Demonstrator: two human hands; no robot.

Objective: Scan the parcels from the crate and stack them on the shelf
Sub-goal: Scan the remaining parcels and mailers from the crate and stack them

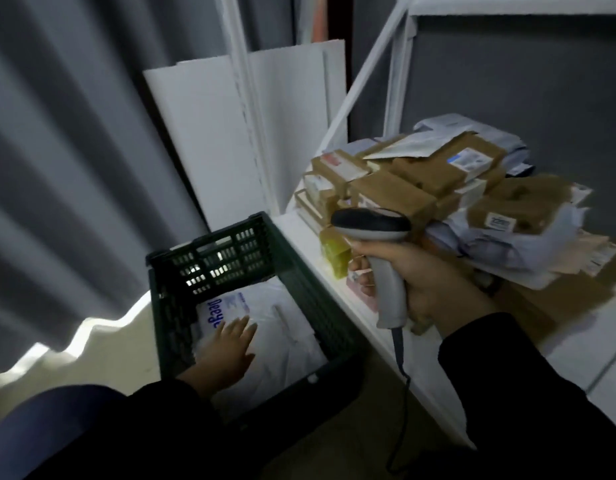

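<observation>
Parcel (278, 344) lies in the crate (209, 261), touched by the left hand (228, 346), grip apart. Scanner (370, 223) is clamped in the right hand (434, 282) over the shelf (299, 233). An edge should be pinched, label kept upward.

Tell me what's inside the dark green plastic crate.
White plastic mailer bags, one blue-printed, lie in the dark green plastic crate; the left hand rests flat on them. Anything beneath is covered.
</observation>
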